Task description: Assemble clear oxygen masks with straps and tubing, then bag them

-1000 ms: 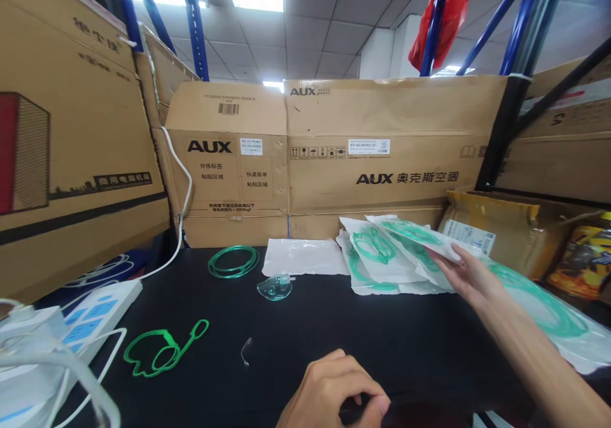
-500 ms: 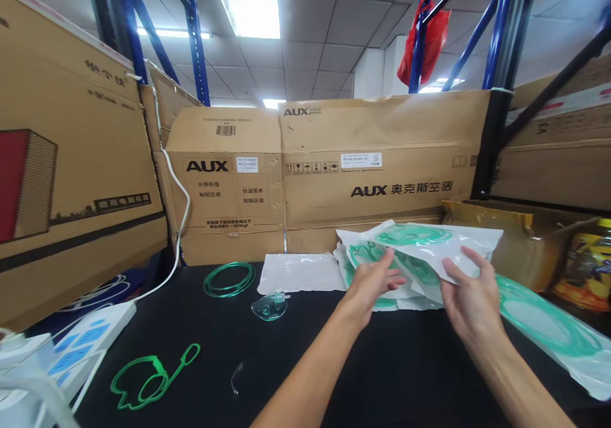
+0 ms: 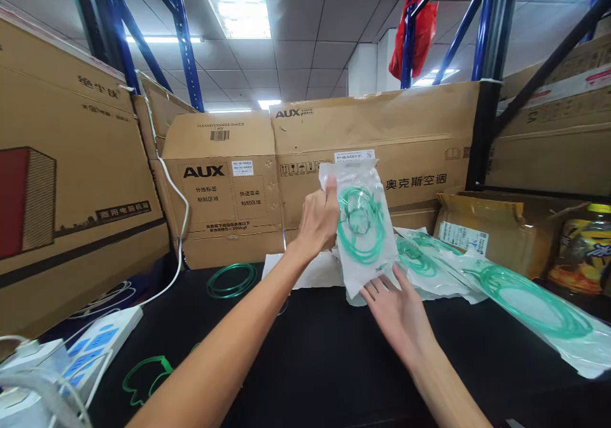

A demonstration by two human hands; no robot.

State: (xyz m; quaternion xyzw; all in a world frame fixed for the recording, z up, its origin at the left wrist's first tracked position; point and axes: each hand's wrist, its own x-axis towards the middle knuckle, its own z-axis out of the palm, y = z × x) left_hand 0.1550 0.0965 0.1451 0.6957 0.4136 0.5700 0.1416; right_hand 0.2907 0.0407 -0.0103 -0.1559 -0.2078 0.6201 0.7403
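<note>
My left hand (image 3: 319, 219) is closed on the upper left edge of a clear-and-white oxygen mask pouch (image 3: 365, 237), thumb on top. The pouch hangs upright above the table, with coiled green tubing and what looks like a clear mask inside. Below its lower edge, my right hand (image 3: 398, 313) is open, palm up, fingertips at the pouch's bottom; firm contact is hard to tell. Behind and right lie more pouches of green tubing (image 3: 420, 259), and a long pouch (image 3: 539, 307) reaches toward the right edge.
A loose green tube coil (image 3: 232, 281) lies at the back left, with a flat white wrapper (image 3: 319, 272) beside it. A green strap (image 3: 146, 374) and a power strip (image 3: 102, 345) are at the left. Cardboard boxes (image 3: 229, 192) wall the back; a bottle (image 3: 582, 249) stands right.
The pouch has swung from lying nearly flat at the right to upright, higher and further left. My left hand has risen and taken its edge; my right hand has let go and dropped beneath.
</note>
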